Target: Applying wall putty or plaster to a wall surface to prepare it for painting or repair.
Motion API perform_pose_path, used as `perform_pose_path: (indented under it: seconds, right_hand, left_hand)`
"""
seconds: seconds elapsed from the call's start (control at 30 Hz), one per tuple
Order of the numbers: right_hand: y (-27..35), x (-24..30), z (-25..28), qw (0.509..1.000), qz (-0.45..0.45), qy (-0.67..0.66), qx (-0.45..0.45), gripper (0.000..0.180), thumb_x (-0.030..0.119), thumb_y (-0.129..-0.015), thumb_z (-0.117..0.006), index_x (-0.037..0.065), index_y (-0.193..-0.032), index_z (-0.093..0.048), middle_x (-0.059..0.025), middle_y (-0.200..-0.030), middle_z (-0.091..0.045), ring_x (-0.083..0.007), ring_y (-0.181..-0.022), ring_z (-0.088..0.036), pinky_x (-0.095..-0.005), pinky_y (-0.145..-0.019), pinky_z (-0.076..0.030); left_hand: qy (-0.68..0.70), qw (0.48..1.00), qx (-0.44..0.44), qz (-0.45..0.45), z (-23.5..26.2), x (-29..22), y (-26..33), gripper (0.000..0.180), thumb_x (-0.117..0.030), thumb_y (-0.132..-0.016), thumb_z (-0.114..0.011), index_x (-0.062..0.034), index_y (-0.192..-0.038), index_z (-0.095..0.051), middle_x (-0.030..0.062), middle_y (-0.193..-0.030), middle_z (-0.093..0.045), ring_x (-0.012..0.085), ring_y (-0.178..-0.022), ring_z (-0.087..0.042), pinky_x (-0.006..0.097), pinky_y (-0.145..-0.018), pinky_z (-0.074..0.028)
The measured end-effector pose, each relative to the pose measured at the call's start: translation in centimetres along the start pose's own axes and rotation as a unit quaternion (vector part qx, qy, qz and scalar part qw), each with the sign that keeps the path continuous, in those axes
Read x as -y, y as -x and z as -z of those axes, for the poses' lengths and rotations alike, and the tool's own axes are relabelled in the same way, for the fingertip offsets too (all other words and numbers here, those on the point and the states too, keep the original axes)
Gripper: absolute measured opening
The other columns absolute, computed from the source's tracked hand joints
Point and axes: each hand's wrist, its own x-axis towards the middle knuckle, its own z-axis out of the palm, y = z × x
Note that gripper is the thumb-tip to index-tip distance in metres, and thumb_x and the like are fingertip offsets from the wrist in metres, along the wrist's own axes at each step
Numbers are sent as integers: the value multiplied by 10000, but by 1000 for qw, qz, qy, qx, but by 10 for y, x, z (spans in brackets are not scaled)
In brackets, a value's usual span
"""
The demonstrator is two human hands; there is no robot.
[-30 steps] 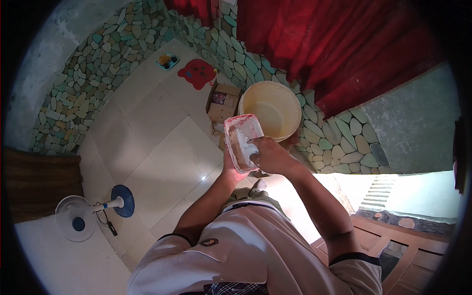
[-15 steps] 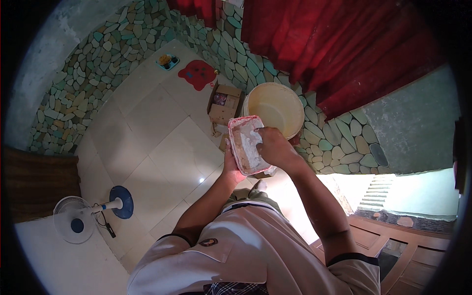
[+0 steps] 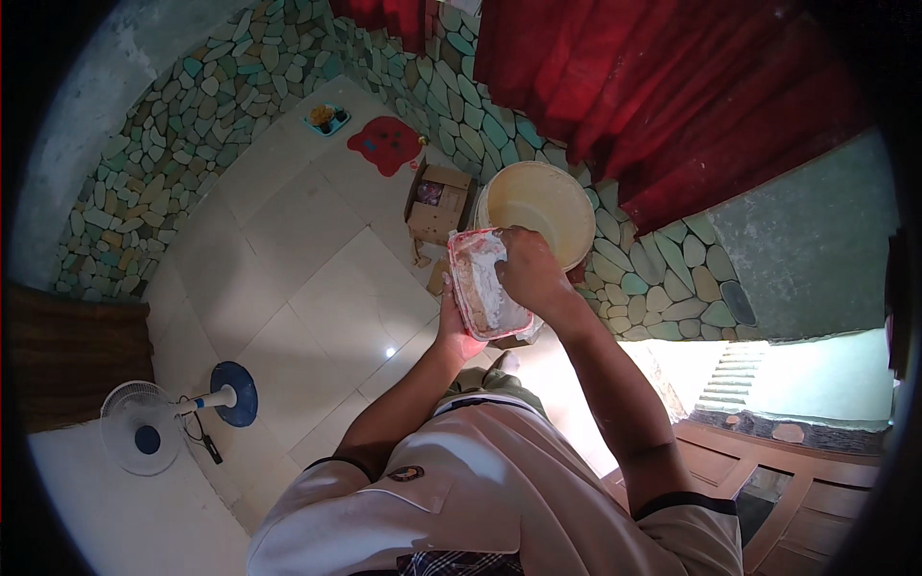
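A rectangular plastic container (image 3: 460, 297) with a pinkish-red rim is held up in front of my body. White powdery or pasty stuff (image 3: 486, 280) coats its inside, thickest along the middle, beside a brownish area. My left hand (image 3: 457, 329) grips the container's left side and lower corner. Over the upper right side of it is my right hand (image 3: 530, 269), its fingers curled down at the white stuff. Whether those fingers pinch anything is hidden by the hand itself. Just beyond stands a large cream bucket (image 3: 547, 197), partly behind my right hand.
An open cardboard box (image 3: 434, 213) sits left of the bucket. Farther off lie a red mat (image 3: 386, 146) and a small blue tray (image 3: 327, 121). A standing fan (image 3: 230, 394) is at the left. Red curtains (image 3: 663, 96) hang over the stone-clad wall.
My right hand has moved slightly up along the container, its fingers curling more. The white stuff in the middle looks shifted. My left hand keeps its hold.
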Motion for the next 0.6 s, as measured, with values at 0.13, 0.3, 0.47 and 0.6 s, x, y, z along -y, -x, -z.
perform_pose_path:
  seconds: [0.13, 0.3, 0.47, 0.6]
  right_hand:
    - [-2, 7, -3, 998, -38, -59, 0, 321, 80, -733, -616, -82, -1009, -591, -277, -975, -610, -417, -947, -589, -426, -852, -462]
    - [-3, 6, -12, 991, -51, -126, 20, 300, 121, -775, -598, -61, -1013, -598, -265, -994, -608, -397, -962, -590, -411, -852, -458]
    - [1, 3, -6, 989, -37, -133, 61, 307, 119, -775, -597, -52, -1030, -596, -262, -1001, -605, -401, -962, -582, -427, -864, -452]
    - [9, 2, -4, 999, 7, -46, 19, 327, 84, -756, -591, -39, -1059, -590, -263, -1006, -604, -412, -946, -581, -443, -864, -462]
  left_hand:
    - [12, 1000, -6, 20, -1, -1, 2, 656, -651, -880, -353, -236, -1387, -392, 8, -1398, -435, 280, -1283, -420, 590, -1001, -354]
    - [-14, 1000, -11, 1, -1, 0, 1, 773, -733, -865, -226, -213, -1432, -303, 67, -1441, -365, 321, -1309, -373, 585, -1043, -313]
    - [9, 1000, -8, 8, -5, -1, 4, 700, -668, -887, -294, -192, -1395, -363, 58, -1399, -422, 282, -1270, -429, 533, -1022, -357]
    - [-9, 1000, -1, 1, -10, 1, 0, 647, -625, -903, -348, -182, -1372, -402, 51, -1374, -459, 254, -1241, -470, 494, -1005, -394]
